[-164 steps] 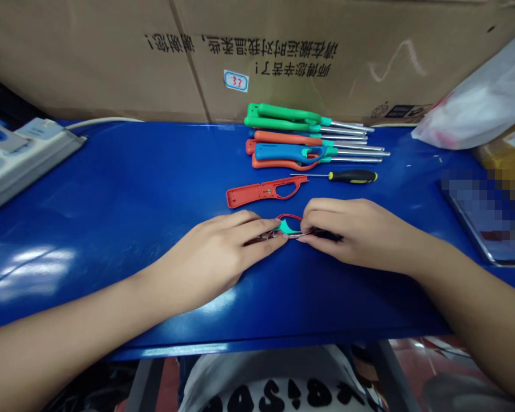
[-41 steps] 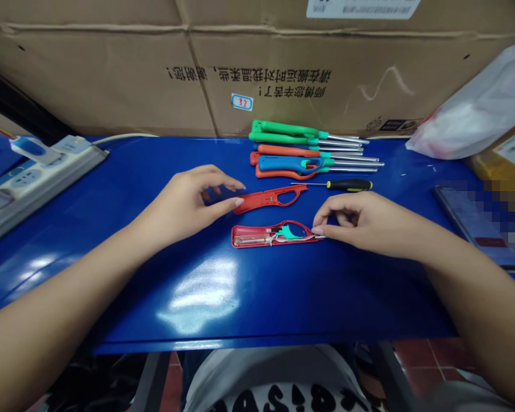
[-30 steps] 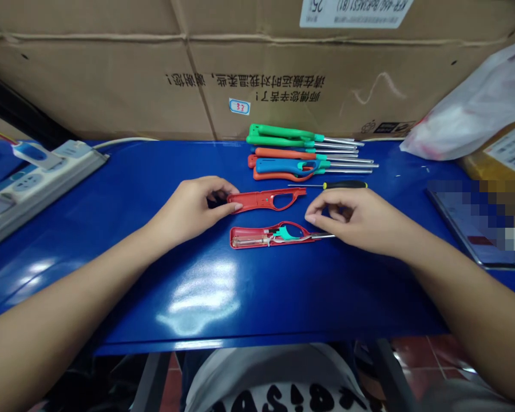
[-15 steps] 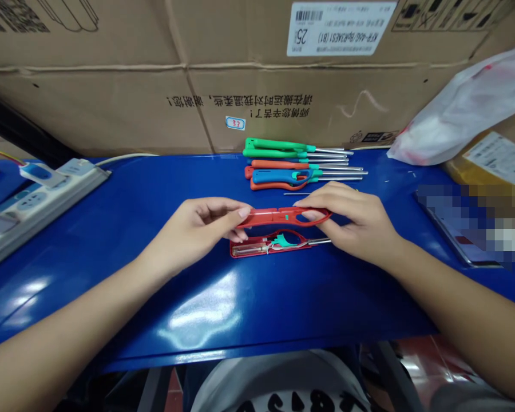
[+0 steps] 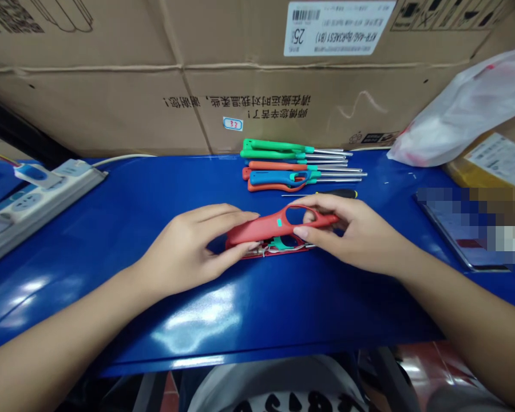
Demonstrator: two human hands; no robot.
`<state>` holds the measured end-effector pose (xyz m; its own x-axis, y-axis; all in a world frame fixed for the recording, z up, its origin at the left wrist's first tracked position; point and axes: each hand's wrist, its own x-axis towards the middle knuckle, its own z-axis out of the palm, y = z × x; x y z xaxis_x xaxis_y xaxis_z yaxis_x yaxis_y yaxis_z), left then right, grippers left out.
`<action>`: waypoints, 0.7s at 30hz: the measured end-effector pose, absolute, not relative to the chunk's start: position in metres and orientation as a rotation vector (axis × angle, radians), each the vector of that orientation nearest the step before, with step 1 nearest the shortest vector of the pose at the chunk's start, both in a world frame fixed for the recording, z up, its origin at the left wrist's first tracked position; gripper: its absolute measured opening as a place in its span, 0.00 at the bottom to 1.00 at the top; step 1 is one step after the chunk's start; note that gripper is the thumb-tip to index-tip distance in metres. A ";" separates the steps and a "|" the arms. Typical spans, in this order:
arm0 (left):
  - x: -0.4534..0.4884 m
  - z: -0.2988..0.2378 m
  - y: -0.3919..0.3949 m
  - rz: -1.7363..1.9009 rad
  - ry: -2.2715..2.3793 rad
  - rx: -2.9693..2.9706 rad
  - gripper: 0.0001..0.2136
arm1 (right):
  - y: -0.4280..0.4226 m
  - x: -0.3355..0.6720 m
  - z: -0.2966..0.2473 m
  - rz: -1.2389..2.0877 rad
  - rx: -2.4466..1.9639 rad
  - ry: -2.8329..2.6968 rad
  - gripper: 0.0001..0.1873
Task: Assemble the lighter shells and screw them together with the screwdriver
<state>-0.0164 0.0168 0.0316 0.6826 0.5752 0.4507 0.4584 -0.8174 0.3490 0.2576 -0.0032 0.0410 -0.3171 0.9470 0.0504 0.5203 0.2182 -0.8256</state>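
Note:
A red lighter casing half is between my two hands, outer side up and tilted, with a small green patch and an oval trigger opening. My left hand closes on its wide left end, the thumb low along the near side. With fingers and thumb, my right hand pinches the narrow end by the oval opening. Right beneath it on the table lies the opened lower half of the lighter, with a green trigger and white wire showing. The upper half covers most of it; I cannot tell whether the two touch.
Several green, orange and blue long-necked lighters lie at the back. A screwdriver rests behind my right hand. A power strip is at left; a phone and a plastic bag are at right. A cardboard box stands behind.
The red casing half has come down over the opened lighter half and turned its outer side up. My left hand has shifted its grip on the wide end. The screwdriver's handle now shows.

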 end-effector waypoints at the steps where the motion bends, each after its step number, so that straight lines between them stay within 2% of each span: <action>1: -0.017 0.033 0.018 0.804 0.846 2.662 0.16 | -0.003 0.258 0.039 0.903 -1.329 -1.977 0.23; 3: -0.017 0.035 0.018 0.738 0.858 2.627 0.16 | -0.002 0.259 0.034 0.800 -1.285 -2.061 0.24; 14: -0.018 0.040 0.019 0.428 0.970 2.561 0.12 | 0.007 0.264 0.012 0.493 -0.980 -2.371 0.16; 21: -0.020 0.040 0.017 0.307 1.036 2.490 0.13 | 0.008 0.257 0.005 0.378 -0.981 -2.480 0.14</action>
<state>-0.0199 0.0171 0.0396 0.6972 0.7157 0.0400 0.6220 -0.6318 0.4626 0.2575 0.0083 0.0047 -0.6495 0.6982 0.3013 0.5766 0.7105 -0.4035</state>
